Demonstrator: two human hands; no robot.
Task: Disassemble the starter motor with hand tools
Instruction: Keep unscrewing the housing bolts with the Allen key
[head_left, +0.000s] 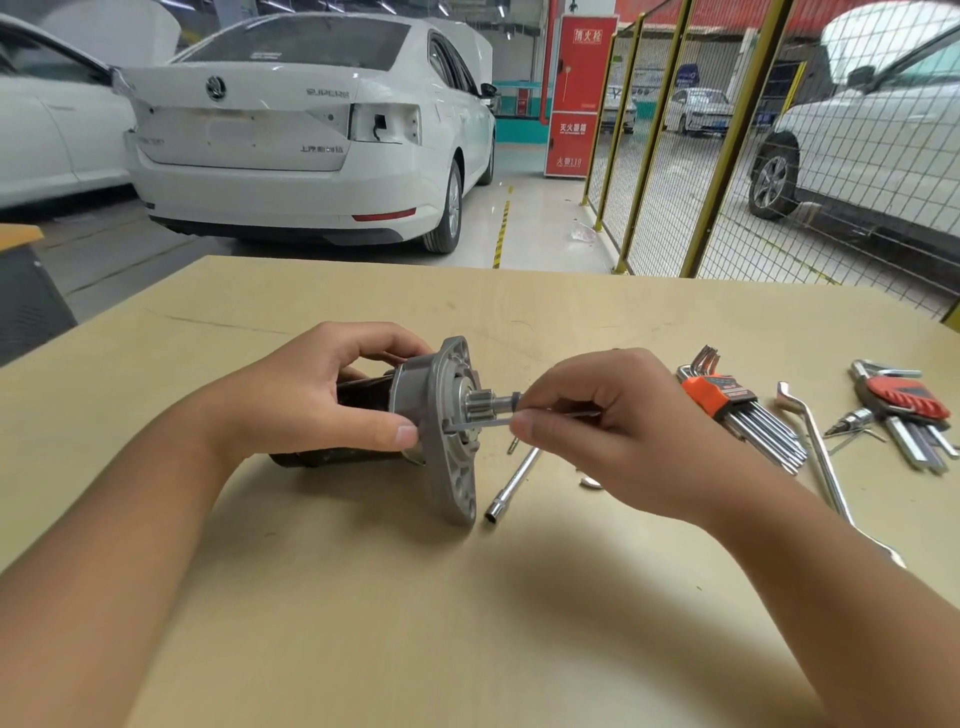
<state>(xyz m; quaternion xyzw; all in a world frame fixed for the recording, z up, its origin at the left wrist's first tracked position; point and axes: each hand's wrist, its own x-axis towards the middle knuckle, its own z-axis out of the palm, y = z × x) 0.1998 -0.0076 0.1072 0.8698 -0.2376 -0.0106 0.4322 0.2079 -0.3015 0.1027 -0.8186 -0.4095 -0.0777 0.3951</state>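
Grey-flanged, black-bodied starter motor (415, 415) on its side, pinion rightward.

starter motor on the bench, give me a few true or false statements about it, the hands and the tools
1. The left hand grips the starter motor round its dark body. True.
2. The right hand holds nothing. False: its fingers pinch a thin hex key aimed at the motor's grey end plate.
3. The motor stands upright on its flange. False: it lies on its side on the table, pinion pointing right.
4. Two hex key sets lie to the right, the nearer in an orange holder, the farther in a red holder. True.
5. A socket extension bar lies on the table below the right hand. True.
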